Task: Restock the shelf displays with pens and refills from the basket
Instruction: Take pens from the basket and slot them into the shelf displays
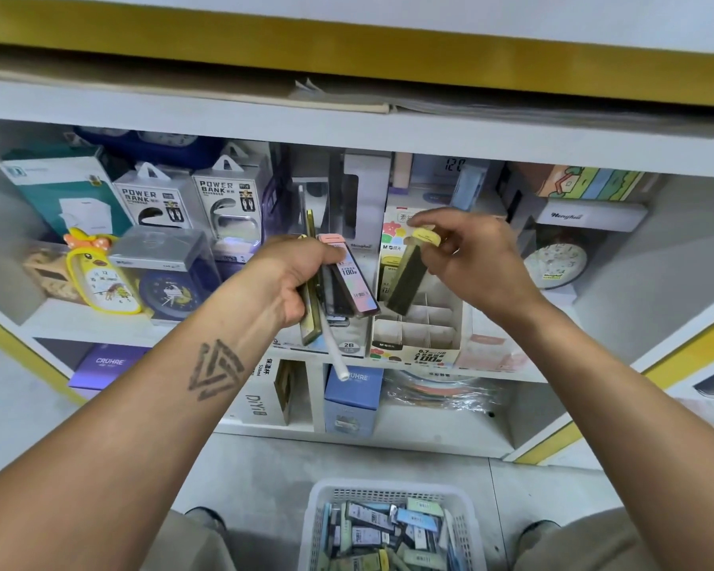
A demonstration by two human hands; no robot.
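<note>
White shelf (100, 323); right hand (470, 261) pinching yellow-capped refill case (409, 278).

Both forearms extend forward, raised side by side. Left hand (293, 278): fingers curled in a full grip. Right hand (466, 257): thumb and fingertips pinching, wrist bent.

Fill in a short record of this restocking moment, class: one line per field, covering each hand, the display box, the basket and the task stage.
left hand: grips a bundle of flat lead-refill cases and a thin white stick
right hand: pinches a yellow-capped dark refill case by its top
white cardboard display box with dividers: on the middle shelf, front cells empty, below the yellow-capped case
white plastic mesh basket: on the floor, holds many refill cases
stage: case held above the box, not yet slotted in
</note>
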